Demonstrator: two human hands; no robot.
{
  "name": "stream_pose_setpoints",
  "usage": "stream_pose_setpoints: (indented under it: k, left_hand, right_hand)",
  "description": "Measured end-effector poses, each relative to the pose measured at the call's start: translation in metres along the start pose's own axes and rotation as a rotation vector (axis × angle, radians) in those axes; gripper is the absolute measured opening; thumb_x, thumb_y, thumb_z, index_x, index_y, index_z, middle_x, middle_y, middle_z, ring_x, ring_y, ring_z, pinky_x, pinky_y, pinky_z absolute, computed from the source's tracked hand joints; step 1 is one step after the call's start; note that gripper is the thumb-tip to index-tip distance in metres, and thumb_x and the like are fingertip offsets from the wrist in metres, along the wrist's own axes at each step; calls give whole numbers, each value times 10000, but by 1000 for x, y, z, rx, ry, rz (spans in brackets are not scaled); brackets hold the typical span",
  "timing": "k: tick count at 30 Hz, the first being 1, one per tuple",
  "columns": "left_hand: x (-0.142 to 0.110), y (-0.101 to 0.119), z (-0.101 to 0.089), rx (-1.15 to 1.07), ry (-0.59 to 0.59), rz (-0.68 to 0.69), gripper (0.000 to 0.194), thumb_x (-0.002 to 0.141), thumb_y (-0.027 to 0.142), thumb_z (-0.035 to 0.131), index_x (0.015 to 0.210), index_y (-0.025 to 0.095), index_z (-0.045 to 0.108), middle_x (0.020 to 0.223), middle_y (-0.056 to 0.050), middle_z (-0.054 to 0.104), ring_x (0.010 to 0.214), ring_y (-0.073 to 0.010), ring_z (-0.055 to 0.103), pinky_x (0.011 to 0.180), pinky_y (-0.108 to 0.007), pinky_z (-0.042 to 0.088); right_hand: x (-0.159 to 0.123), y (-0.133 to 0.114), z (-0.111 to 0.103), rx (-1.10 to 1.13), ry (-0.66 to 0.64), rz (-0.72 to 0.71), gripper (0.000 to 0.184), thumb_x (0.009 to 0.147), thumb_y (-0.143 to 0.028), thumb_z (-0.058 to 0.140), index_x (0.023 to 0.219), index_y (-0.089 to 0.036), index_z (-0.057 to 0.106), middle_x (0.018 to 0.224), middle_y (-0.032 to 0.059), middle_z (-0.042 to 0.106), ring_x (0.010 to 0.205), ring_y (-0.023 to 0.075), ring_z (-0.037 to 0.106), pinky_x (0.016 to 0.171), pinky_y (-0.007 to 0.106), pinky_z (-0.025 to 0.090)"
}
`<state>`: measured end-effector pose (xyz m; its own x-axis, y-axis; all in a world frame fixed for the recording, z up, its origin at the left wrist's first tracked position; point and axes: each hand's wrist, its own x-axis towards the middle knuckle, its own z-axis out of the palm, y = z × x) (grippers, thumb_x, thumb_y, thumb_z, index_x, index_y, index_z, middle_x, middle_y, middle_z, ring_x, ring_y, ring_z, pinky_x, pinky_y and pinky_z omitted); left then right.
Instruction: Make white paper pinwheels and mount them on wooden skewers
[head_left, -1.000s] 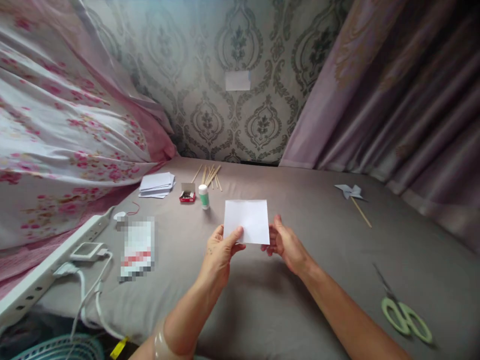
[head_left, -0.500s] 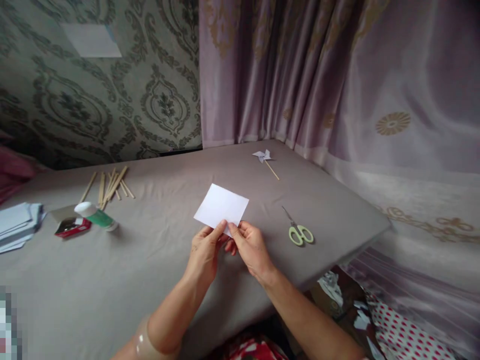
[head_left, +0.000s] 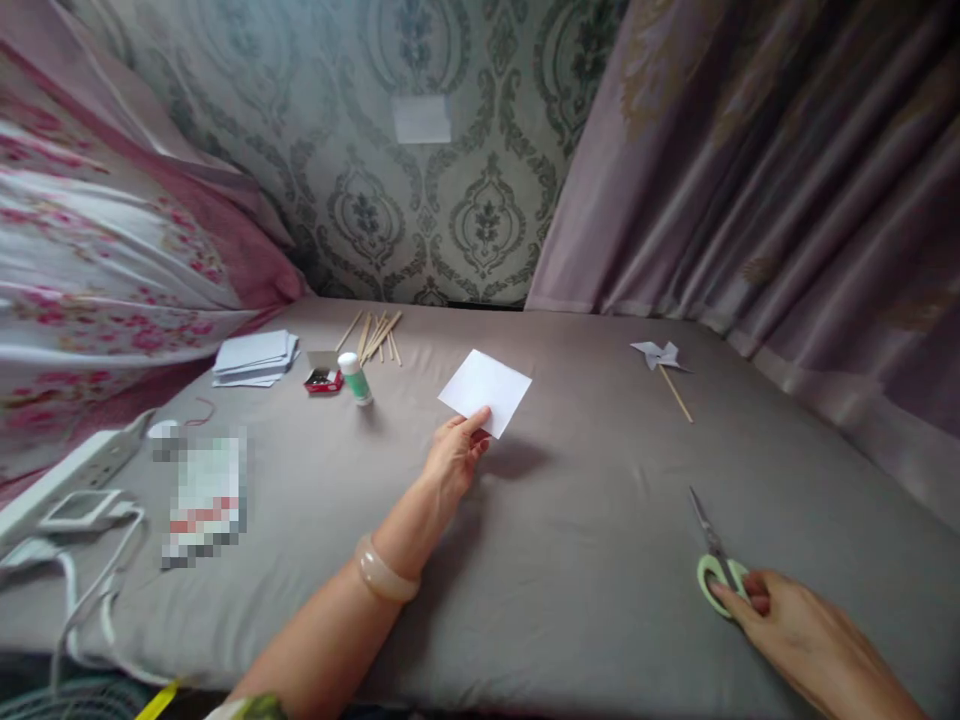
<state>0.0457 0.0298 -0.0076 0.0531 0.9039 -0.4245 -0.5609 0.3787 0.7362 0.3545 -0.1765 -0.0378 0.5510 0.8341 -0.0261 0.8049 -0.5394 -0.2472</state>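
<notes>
Forward from the left hand [head_left: 454, 453] extends a square white paper sheet [head_left: 486, 383] — near corner pinched under the thumb — while, well apart, the right hand [head_left: 806, 622] grasps green-handled scissors [head_left: 712, 541].

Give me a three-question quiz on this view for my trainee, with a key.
1. Which hand holds the sheet?
2. True or false: the tube lies on its side on top of the paper pile.
3. What is the right hand touching?
A) the pinwheel
B) the scissors
C) the sticks

Key:
1. The left hand.
2. False: the tube stands beside the red box.
3. B.
</notes>
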Motion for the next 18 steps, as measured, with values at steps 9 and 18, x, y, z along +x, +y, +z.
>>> stream_pose_setpoints:
  k: [9, 18]
  left_hand:
    - [-2, 12, -13, -22, 20, 62, 271, 574, 207, 831, 585, 165, 563, 562, 22, 565, 503, -67, 480, 499, -198, 356]
    - [-4, 27, -19, -54, 24, 110, 356, 464, 250, 886, 575, 137, 566, 530, 15, 562, 507, -71, 505, 512, -199, 385]
  right_hand:
    - [12, -92, -27, 1023, -395, 107, 464, 500, -491, 805, 828, -176, 710, 786, 94, 698, 482, 112, 493, 373, 228, 358]
    - [13, -220, 13, 1089, -714, -122, 614, 536, -730, 725, 651, -143, 588, 549, -4, 579, 292, 12, 278, 271, 188, 194]
